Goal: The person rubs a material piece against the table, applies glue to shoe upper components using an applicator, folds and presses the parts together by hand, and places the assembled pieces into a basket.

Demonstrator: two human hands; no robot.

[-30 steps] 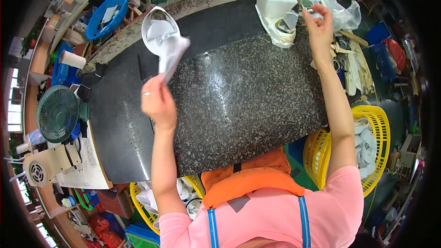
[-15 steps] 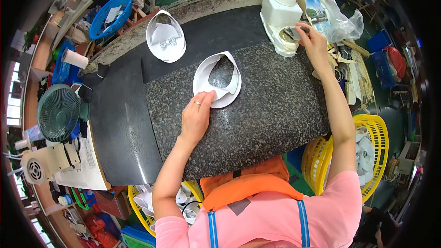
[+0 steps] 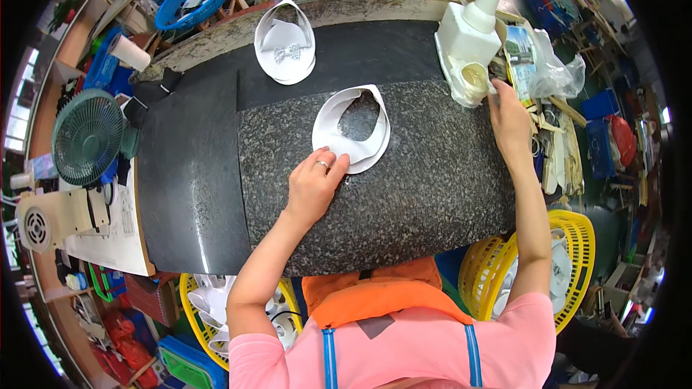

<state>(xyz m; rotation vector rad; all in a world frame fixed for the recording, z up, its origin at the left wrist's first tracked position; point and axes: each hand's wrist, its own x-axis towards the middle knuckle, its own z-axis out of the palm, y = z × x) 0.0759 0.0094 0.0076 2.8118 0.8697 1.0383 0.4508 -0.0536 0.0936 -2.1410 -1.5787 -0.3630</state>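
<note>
A white shoe upper (image 3: 374,149), curved round an oval opening, lies on the speckled dark stone slab (image 3: 432,180). My left hand (image 3: 315,184) is closed on its near edge, thumb and fingers pinching the rim. Farther back lies a second white upper (image 3: 284,65) with a glittery silver bow, untouched. My right hand (image 3: 510,124) is at the slab's far right, fingers pinched together close beside the open glue cup (image 3: 473,80). What those fingers hold is hidden. The cup sits at the foot of a white glue bottle (image 3: 468,36) with a cone-shaped nozzle.
Black matting (image 3: 189,180) covers the table's left side. A green fan (image 3: 88,133) stands at far left. Yellow baskets with white pieces stand at the near side, one basket (image 3: 577,245) by my right arm. A clear plastic bag (image 3: 559,72) lies behind my right hand.
The whole view has shifted. My right hand has come lower beside the glue cup, and the dark-handled metal tool it held in the cup no longer shows. My left hand keeps its grip.
</note>
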